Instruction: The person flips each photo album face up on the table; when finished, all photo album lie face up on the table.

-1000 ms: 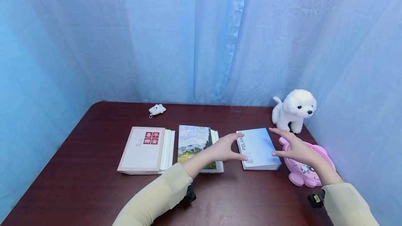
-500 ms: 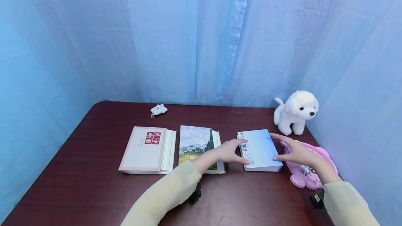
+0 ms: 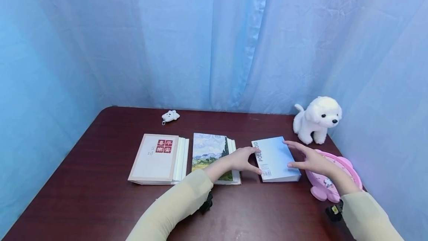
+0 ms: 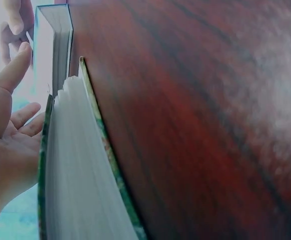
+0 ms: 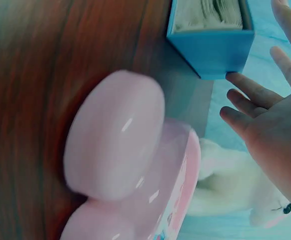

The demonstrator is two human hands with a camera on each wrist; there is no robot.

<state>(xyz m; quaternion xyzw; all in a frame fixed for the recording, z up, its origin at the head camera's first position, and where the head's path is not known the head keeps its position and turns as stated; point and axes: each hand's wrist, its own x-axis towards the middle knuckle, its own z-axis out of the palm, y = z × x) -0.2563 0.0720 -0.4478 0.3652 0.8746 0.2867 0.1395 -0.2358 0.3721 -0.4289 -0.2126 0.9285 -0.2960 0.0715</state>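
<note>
A thin-lettered blue-and-white book marked POLAROID (image 3: 276, 161) lies flat on the table between the two hands. My left hand (image 3: 241, 160) reaches over the landscape-painting book (image 3: 210, 151), thumb and fingers spread at the blue book's left side. On the other side my right hand (image 3: 311, 160) has its fingers extended, fingertips at the right edge. In the right wrist view a fingertip meets the corner of the blue book (image 5: 210, 52), its pages facing the camera. The painting book's page block (image 4: 80, 160) fills the near part of the left wrist view.
Farther left lies a white book with red characters (image 3: 155, 159). A pink clock (image 3: 344, 166) sits under the right forearm, with a white plush dog (image 3: 317, 120) behind it. A small white dog keychain (image 3: 171, 115) is near the back edge, before blue curtains (image 3: 167, 47).
Both hands have come in closer to the blue book, the right one moving left. The book's far end has shifted slightly left. The head view has turned a little.
</note>
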